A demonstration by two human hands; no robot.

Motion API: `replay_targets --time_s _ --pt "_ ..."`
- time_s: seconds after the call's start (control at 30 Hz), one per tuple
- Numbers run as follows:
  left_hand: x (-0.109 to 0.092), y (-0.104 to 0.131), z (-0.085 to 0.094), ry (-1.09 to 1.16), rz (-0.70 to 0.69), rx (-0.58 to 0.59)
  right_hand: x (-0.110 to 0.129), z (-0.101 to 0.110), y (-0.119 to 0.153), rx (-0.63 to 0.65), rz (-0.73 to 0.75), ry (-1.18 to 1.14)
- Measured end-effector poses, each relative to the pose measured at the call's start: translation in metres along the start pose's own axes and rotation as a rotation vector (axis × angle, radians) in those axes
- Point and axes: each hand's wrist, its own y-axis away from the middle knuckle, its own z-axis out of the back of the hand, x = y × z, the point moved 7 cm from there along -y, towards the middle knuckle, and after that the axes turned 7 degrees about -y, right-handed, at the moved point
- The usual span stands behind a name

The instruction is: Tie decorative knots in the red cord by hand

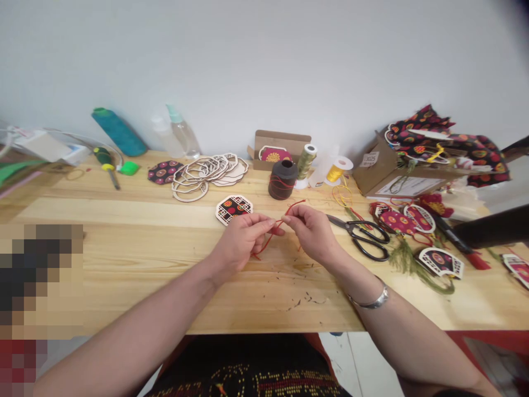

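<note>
Desk: pale wood with visible grain [136, 242], its far edge along the wall, its front edge just before the person's dark patterned clothing.
Wall: plain, greyish white [231, 60], rising behind the whole far edge.
Floor: pale tiles [351, 361], seen below the front edge.
Red cord: thin [270, 241], above the middle of the desk, between the far and front edges.
Left hand: thumb and fingers [243, 237] pinched narrow on the red cord.
Right hand: also pinched on it [312, 231] — the two sets of fingertips almost meet; a silver bracelet [376, 299] rings the wrist.
Dark scraps: scattered [306, 300] between the hands and the front edge.
Lattice-framed fabric piece: flat [233, 209], just beyond the left hand.
Black-handled scissors: lying [367, 236] to the right of the right hand.
Far edge, middle: black cone spool [282, 184], with pale wooden frames [235, 175] heaped to its left.
Far left corner: teal thread cone [119, 132], tilted — a screwdriver [106, 164] nearby.
Far right corner: cardboard box [370, 168], patterned fabric [487, 154] spilling over its top.
</note>
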Motion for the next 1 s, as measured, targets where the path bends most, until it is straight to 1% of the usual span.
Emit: replay_targets --time_s 0.17,0.27,0.37,0.43,0.53,0.63,0.73,0.8,0.87,0.9,0.93,1.0 --pt "-0.001 0.001 -0.002 0.055 -0.004 0.038 0.001 0.003 0.0 -0.052 0.048 0.065" --pt "0.0 0.002 -0.003 -0.047 0.009 0.036 -0.002 0.005 0.0 -0.06 0.044 0.06" --pt "-0.003 0.003 -0.001 -0.227 -0.03 -0.027 -0.004 0.006 0.0 -0.06 0.026 0.03" --pt "-0.008 0.004 -0.001 -0.352 -0.09 -0.058 -0.006 0.005 -0.001 -0.043 -0.009 -0.03" --pt "-0.014 0.004 -0.004 -0.476 -0.171 -0.071 -0.011 0.003 -0.001 -0.018 -0.091 -0.159" --pt "-0.015 0.004 -0.006 -0.539 -0.214 -0.073 -0.013 -0.003 0.001 0.01 -0.181 -0.344" --pt "-0.013 0.004 -0.008 -0.561 -0.235 -0.052 -0.014 -0.01 0.005 0.061 -0.265 -0.527" --pt "-0.013 0.005 -0.01 -0.572 -0.243 -0.033 -0.012 -0.012 0.006 0.079 -0.279 -0.571" --pt "-0.015 0.007 -0.01 -0.589 -0.276 -0.039 -0.009 -0.011 0.006 0.076 -0.26 -0.545" --pt "-0.018 0.009 -0.009 -0.605 -0.313 -0.067 -0.008 -0.01 0.006 0.066 -0.248 -0.517" --pt "-0.023 0.011 -0.006 -0.627 -0.367 -0.122 -0.007 -0.008 0.005 0.057 -0.239 -0.484" --pt "-0.035 0.019 0.003 -0.667 -0.514 -0.293 -0.006 -0.007 0.005 0.048 -0.233 -0.426"
